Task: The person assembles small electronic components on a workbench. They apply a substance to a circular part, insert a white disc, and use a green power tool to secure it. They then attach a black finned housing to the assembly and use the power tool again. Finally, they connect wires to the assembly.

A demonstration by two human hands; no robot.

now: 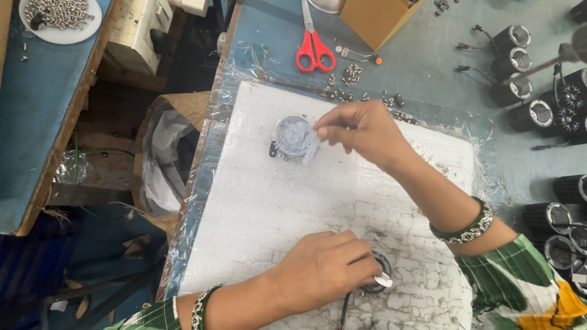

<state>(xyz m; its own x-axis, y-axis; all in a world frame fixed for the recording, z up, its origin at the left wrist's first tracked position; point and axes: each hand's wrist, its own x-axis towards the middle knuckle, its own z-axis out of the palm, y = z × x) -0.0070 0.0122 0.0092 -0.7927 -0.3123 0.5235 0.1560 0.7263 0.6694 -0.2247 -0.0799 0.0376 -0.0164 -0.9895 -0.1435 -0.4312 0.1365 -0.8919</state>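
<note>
My right hand (362, 129) reaches across a white cracked board (257, 201) to a small round pot of grey paste (293, 137), fingertips pinched at the pot's right rim; a thin smear of paste hangs there. Near the front edge, my left hand (324, 269) is closed over a small black round part (378, 278) with a dark wire trailing toward me. A bit of white shows at the fingertips of that hand. Both wrists wear green bangles.
Red-handled scissors (315, 46), a cardboard box (374, 18) and scattered small screws (351, 74) lie beyond the board. Several black cylindrical housings (520, 67) fill the table's right side. A dish of screws (60, 15) sits on the left bench. A bag-lined bin (165, 153) stands between the benches.
</note>
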